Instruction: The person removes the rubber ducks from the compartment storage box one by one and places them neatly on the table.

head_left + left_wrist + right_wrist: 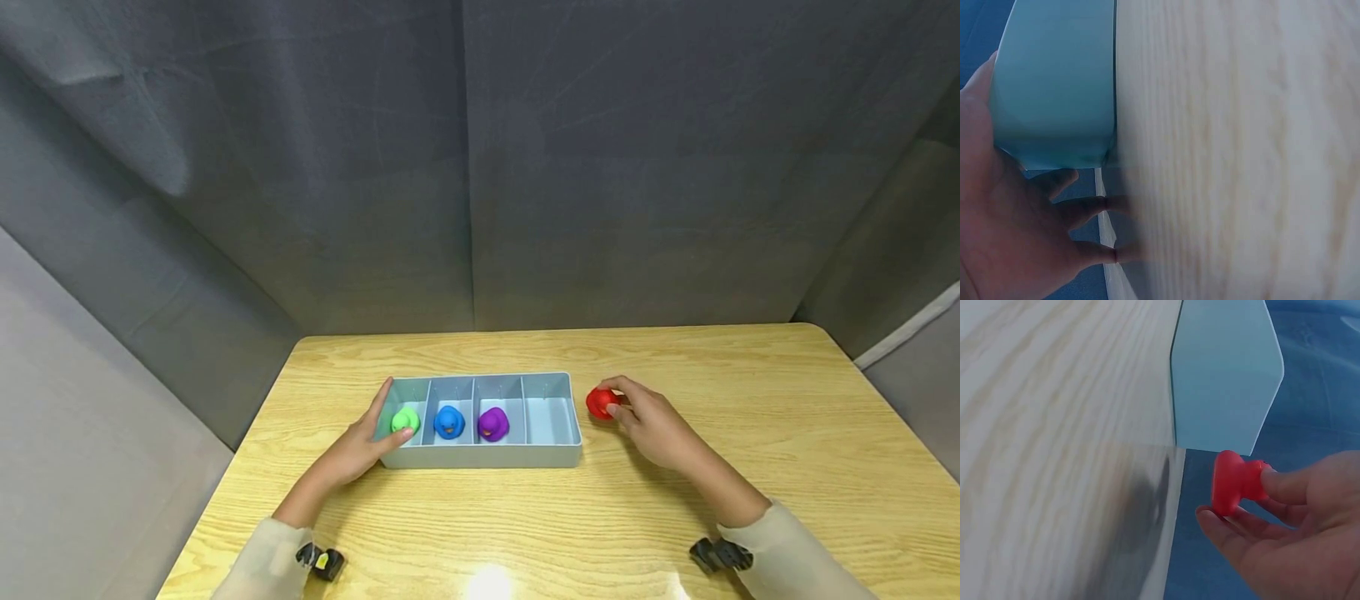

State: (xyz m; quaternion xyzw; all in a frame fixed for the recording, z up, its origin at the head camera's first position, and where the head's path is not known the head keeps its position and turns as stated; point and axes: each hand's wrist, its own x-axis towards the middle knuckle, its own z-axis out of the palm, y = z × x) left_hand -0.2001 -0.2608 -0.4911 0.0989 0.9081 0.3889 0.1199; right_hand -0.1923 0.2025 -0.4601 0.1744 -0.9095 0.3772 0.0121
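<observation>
In the head view, a pale blue-grey box (480,456) with a row of compartments stands on the table. My left hand (356,450) holds its left end, thumb over the front rim and index finger by the back corner. In the left wrist view, the other fingers (1082,212) extend past the box's end. From left to right, the compartments hold a green toy duck (403,418), a blue duck (449,422) and a purple duck (492,424); the rightmost has none. To the box's right, my right hand (654,423) pinches a red duck (1230,481), held above the table.
The light wood table (480,517) ends at a back edge against dark grey cloth (480,208). A pale panel (90,433) stands to the left. Each sleeve carries a small black device, one at the left wrist (321,561) and one at the right (720,555).
</observation>
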